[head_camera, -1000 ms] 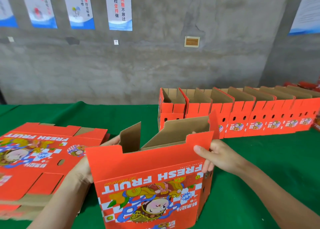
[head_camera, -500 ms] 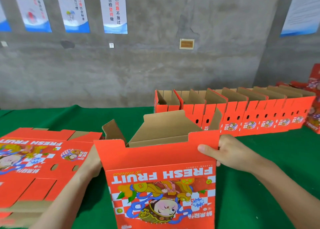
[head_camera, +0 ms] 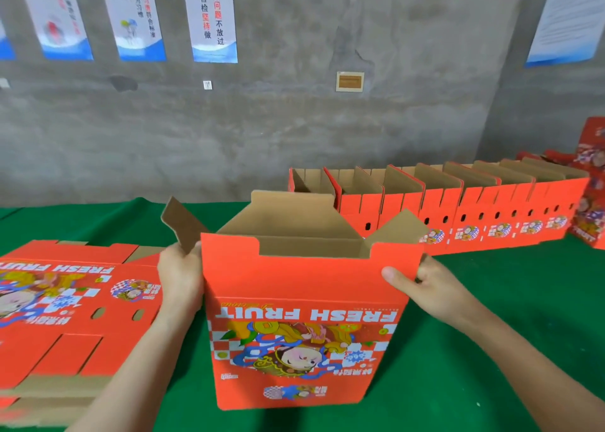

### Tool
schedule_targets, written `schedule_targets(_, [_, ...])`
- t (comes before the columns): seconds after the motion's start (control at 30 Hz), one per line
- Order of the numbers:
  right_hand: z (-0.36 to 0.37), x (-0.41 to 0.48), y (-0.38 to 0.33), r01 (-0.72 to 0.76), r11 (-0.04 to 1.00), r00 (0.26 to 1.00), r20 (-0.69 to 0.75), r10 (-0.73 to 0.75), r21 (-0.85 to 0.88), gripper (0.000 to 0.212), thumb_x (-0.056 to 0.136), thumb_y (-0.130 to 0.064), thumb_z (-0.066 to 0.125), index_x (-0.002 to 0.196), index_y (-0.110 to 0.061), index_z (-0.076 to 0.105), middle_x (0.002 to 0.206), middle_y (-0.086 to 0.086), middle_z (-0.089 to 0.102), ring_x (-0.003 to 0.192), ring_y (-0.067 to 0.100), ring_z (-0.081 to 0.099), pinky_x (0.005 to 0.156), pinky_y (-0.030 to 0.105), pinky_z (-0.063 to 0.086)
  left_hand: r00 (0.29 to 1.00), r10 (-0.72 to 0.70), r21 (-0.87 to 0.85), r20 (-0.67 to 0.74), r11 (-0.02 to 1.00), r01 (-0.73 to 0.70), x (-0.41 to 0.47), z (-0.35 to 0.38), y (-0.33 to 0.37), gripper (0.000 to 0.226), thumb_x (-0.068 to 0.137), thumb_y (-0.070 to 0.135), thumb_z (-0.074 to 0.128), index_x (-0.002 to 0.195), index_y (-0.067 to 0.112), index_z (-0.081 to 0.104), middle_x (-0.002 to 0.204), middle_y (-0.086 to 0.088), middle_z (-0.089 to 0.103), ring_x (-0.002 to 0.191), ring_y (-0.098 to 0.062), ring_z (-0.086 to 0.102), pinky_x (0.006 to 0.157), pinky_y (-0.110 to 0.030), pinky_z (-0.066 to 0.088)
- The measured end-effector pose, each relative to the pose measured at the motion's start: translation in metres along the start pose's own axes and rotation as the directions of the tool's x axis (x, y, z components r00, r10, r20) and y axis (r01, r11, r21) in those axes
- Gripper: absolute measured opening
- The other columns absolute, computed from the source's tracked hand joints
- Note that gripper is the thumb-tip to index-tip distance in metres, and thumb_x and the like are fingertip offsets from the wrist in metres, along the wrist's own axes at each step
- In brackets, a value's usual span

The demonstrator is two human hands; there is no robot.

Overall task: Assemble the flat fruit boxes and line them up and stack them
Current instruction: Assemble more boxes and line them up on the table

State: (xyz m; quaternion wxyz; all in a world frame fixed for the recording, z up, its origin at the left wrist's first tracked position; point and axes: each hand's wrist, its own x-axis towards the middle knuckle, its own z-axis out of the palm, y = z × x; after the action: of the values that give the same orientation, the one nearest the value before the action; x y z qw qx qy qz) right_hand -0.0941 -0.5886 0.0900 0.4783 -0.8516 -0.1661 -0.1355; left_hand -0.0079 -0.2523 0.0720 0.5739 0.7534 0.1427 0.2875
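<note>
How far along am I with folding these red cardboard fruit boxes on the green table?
Done: a row of assembled red cardboard boxes stands lined up along the back of the green table. In hand: the left hand and right hand grip an opened red cardboard box by its sides, top flaps up. Left: the pile of flat red cardboard blanks beside it; nothing tops the row yet.

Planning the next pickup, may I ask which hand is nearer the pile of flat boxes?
Left. The left hand grips the open box's left side, beside the flat pile; the right hand grips the opposite side.
</note>
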Motion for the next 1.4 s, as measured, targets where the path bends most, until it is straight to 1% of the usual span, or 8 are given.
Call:
schedule_targets(0.17, [0.017, -0.001, 0.016, -0.077, 0.997, 0.996, -0.041, 0.076, -0.008, 0.024, 0.074, -0.064, 0.049, 0.086, -0.053, 0.067, 0.095, -0.029, 0.061, 0.087, -0.009, 0.06, 0.069, 0.004, 0.043, 0.994, -0.093, -0.048, -0.05, 0.995, 0.09, -0.008, -0.003, -0.008, 0.036, 0.088, 0.006, 0.055, 0.054, 0.01, 0.042, 0.057, -0.005, 0.042, 0.056, -0.021, 0.03, 0.061, -0.035, 0.028])
schedule_targets(0.3, [0.022, 0.008, 0.018, -0.185, 0.966, 0.963, -0.162, 0.214, 0.179, 0.085, 0.061, -0.09, 0.046, 0.088, -0.012, 0.068, 0.077, -0.001, 0.068, 0.072, 0.011, 0.062, 0.072, 0.029, 0.048, 0.984, -0.175, -0.231, -0.045, 0.96, 0.16, -0.007, -0.004, -0.001, 0.023, 0.085, 0.005, 0.055, 0.063, 0.011, 0.054, 0.068, -0.009, 0.056, 0.064, -0.02, 0.042, 0.061, -0.033, 0.032])
schedule_targets(0.47, [0.031, 0.011, 0.022, -0.309, 0.947, 0.92, -0.225, 0.321, 0.088, 0.043, 0.084, -0.043, 0.065, 0.054, -0.012, 0.061, 0.055, 0.005, 0.056, 0.059, 0.022, 0.05, 0.058, 0.029, 0.037, 0.98, -0.193, -0.135, -0.05, 0.973, 0.185, -0.023, -0.001, -0.014, 0.019, 0.092, 0.008, 0.053, 0.073, 0.004, 0.054, 0.074, -0.008, 0.057, 0.071, -0.022, 0.049, 0.064, -0.034, 0.035])
schedule_targets(0.63, [0.037, 0.018, 0.029, -0.32, 0.933, 0.918, -0.298, 0.261, -0.166, 0.02, 0.08, -0.027, 0.075, 0.084, -0.01, 0.066, 0.1, -0.003, 0.053, 0.101, 0.014, 0.05, 0.077, 0.018, 0.03, 0.99, -0.14, -0.087, -0.009, 0.986, 0.139, -0.022, -0.004, -0.019, 0.029, 0.093, 0.011, 0.052, 0.064, 0.013, 0.053, 0.065, -0.006, 0.056, 0.066, -0.024, 0.05, 0.063, -0.035, 0.035])
schedule_targets(0.77, [0.041, 0.016, 0.028, -0.311, 0.896, 0.936, -0.267, 0.23, -0.318, 0.069, 0.08, -0.027, 0.075, 0.139, -0.011, 0.044, 0.126, 0.001, 0.041, 0.115, 0.017, 0.047, 0.088, 0.016, 0.027, 0.997, -0.08, 0.015, 0.012, 0.997, 0.08, -0.023, -0.005, -0.017, 0.025, 0.094, 0.013, 0.052, 0.069, 0.011, 0.053, 0.077, -0.012, 0.06, 0.068, -0.026, 0.051, 0.063, -0.033, 0.034])
schedule_targets(0.93, [0.034, 0.023, 0.021, -0.163, 0.856, 0.987, -0.083, 0.141, -0.49, 0.04, 0.088, -0.03, 0.066, 0.126, -0.019, 0.061, 0.138, -0.004, 0.05, 0.13, 0.015, 0.043, 0.108, 0.031, 0.027, 0.986, 0.111, 0.29, 0.128, 0.946, -0.144, -0.025, -0.007, -0.009, 0.008, 0.087, 0.001, 0.054, 0.085, 0.005, 0.06, 0.089, -0.024, 0.066, 0.086, -0.042, 0.06, 0.064, -0.038, 0.036])
schedule_targets(1.1, [0.031, 0.029, 0.019, -0.224, 0.682, 0.961, -0.039, 0.275, -0.696, 0.042, 0.09, -0.054, 0.051, 0.129, -0.04, 0.054, 0.157, -0.011, 0.019, 0.141, 0.029, 0.021, 0.115, 0.044, 0.016, 0.914, 0.132, 0.451, 0.384, 0.837, -0.31, -0.026, -0.004, -0.004, 0.08, 0.076, 0.017, 0.076, 0.145, 0.011, 0.037, 0.144, -0.014, 0.045, 0.133, -0.031, 0.041, 0.106, -0.041, 0.035])
schedule_targets(1.4, [0.039, 0.028, 0.009, -0.006, 0.452, 0.99, -0.071, -0.126, -0.892, 0.059, 0.072, -0.031, 0.075, 0.127, -0.02, 0.058, 0.16, 0.016, 0.0, 0.142, 0.04, -0.02, 0.106, 0.06, -0.017, 0.817, 0.34, 0.361, 0.466, 0.77, -0.526, -0.028, -0.005, -0.004, 0.081, 0.072, -0.001, 0.074, 0.143, 0.008, 0.038, 0.143, -0.012, 0.044, 0.133, -0.03, 0.038, 0.11, -0.036, 0.029])
